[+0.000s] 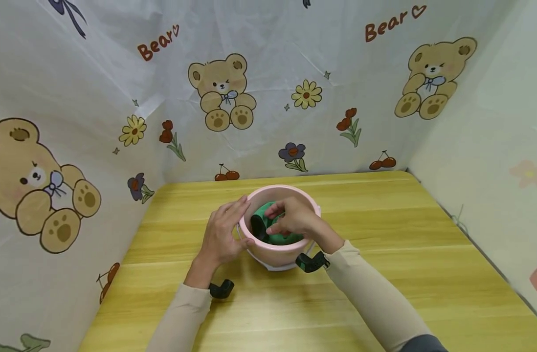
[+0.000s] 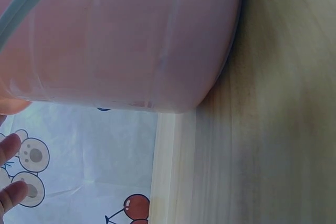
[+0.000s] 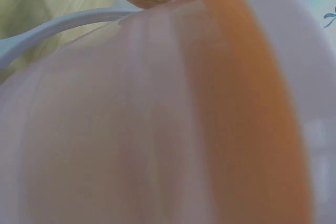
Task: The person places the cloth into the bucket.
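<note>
A pink bucket (image 1: pixel 273 256) with a pale handle (image 2: pixel 27 3) stands on the wooden table. My left hand (image 1: pixel 222 232) lies along its left side, fingers extended near the rim and thumb at the near rim. In the left wrist view two fingertips (image 2: pixel 16 192) show past the bucket wall. Reaching in over the right rim, my right hand (image 1: pixel 297 217) has its thumb and forefinger apart, above a green item (image 1: pixel 279 239) with a black rounded part (image 1: pixel 258 227) beside it. The hand hides much of the green item, whose kind does not show.
The yellow wood-grain table (image 1: pixel 383 234) extends around the bucket. A white cloth (image 1: pixel 268 98) printed with bears and flowers hangs behind it, with similar cloth at the left and right. Black wrist cameras (image 1: pixel 310 262) sit below both hands.
</note>
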A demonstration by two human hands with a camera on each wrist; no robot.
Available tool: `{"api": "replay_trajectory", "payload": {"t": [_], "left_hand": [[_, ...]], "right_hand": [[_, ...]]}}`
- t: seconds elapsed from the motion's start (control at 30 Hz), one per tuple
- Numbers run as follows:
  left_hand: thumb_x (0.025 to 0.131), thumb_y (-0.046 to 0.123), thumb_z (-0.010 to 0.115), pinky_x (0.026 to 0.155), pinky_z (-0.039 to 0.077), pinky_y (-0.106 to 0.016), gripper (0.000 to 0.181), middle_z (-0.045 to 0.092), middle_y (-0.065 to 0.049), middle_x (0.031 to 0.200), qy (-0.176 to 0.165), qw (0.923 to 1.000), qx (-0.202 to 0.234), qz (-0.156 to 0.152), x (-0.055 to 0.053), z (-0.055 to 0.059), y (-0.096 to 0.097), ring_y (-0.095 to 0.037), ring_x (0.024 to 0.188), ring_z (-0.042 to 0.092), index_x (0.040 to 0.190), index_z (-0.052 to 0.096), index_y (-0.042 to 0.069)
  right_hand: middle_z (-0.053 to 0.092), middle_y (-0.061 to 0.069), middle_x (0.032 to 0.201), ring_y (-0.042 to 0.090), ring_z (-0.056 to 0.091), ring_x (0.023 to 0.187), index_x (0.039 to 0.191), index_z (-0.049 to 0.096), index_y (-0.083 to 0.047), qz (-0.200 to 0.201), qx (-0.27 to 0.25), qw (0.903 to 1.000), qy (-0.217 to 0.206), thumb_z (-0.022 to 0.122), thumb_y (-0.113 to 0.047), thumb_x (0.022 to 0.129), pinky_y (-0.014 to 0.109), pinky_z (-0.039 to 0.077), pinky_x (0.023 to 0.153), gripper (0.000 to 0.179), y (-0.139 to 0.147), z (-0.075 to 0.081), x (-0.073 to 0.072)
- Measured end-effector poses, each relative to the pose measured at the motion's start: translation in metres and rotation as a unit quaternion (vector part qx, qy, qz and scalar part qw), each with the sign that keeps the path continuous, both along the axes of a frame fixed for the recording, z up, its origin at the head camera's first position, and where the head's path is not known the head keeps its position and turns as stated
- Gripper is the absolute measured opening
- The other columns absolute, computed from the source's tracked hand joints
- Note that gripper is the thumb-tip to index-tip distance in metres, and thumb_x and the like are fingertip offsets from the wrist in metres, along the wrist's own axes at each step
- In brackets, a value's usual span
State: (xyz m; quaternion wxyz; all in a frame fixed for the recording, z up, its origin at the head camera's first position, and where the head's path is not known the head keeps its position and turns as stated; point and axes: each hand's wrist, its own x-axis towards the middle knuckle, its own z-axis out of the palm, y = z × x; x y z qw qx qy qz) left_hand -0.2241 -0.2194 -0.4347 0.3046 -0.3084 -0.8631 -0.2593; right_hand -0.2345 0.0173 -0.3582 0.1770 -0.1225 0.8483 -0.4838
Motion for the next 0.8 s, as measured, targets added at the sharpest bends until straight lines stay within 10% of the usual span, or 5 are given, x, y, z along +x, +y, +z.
{"api": "replay_trajectory", "payload": {"t": [0.2,0.43,0.8], "left_hand": [[0.083,0.092,0.019,0.094,0.043,-0.051,0.103,0.051,0.000,0.153,-0.002,1.0000,-0.003,0.005,-0.002,-0.004,-0.002,-0.028,0.131,0.053,0.148,0.051,0.019],[0.085,0.090,0.019,0.094,0.043,-0.051,0.101,0.050,0.000,0.154,0.007,0.9999,-0.008,0.008,-0.006,-0.006,-0.003,-0.027,0.131,0.053,0.149,0.050,0.019],[0.085,0.091,0.016,0.095,0.043,-0.051,0.103,0.050,-0.001,0.154,0.028,0.9995,-0.014,0.010,-0.011,-0.002,-0.002,-0.028,0.131,0.053,0.149,0.050,0.018]], "right_hand": [[0.074,0.002,0.099,0.011,0.065,0.079,0.102,0.075,-0.013,-0.017,0.008,0.9874,0.157,0.082,-0.024,0.086,0.027,0.054,0.073,0.021,-0.004,-0.003,0.002],[0.072,-0.004,0.095,0.011,0.066,0.084,0.100,0.074,-0.017,-0.090,-0.045,0.9426,0.319,0.073,-0.031,0.093,0.033,0.057,0.078,0.016,-0.005,0.010,0.014],[0.066,0.014,0.127,0.031,0.059,0.120,0.127,0.067,-0.006,-0.175,-0.058,0.7830,0.594,0.078,-0.024,0.088,0.039,0.046,0.103,0.044,0.044,0.026,0.044]]}}
